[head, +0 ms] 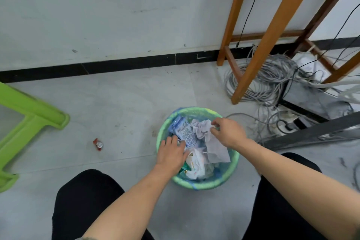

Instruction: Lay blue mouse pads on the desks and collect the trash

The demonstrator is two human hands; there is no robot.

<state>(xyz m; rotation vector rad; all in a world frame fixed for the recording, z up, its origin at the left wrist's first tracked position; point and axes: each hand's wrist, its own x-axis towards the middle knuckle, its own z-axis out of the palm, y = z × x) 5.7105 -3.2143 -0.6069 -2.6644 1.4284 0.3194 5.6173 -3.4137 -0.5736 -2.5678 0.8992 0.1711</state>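
Black-trousered knees flank the lined wastebasket. Left hand, fingers spread, presses wrappers beneath them, likely compacting; right hand pinches crumpled paper at its fingertips, presumably tucking it in.

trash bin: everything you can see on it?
The trash bin is round, green, looks plastic, with a bluish bag liner folded over its rim. It stands upright on the floor, full to the top with wrappers and crumpled paper. The left hand rests on the wrappers; the right hand pinches the paper.
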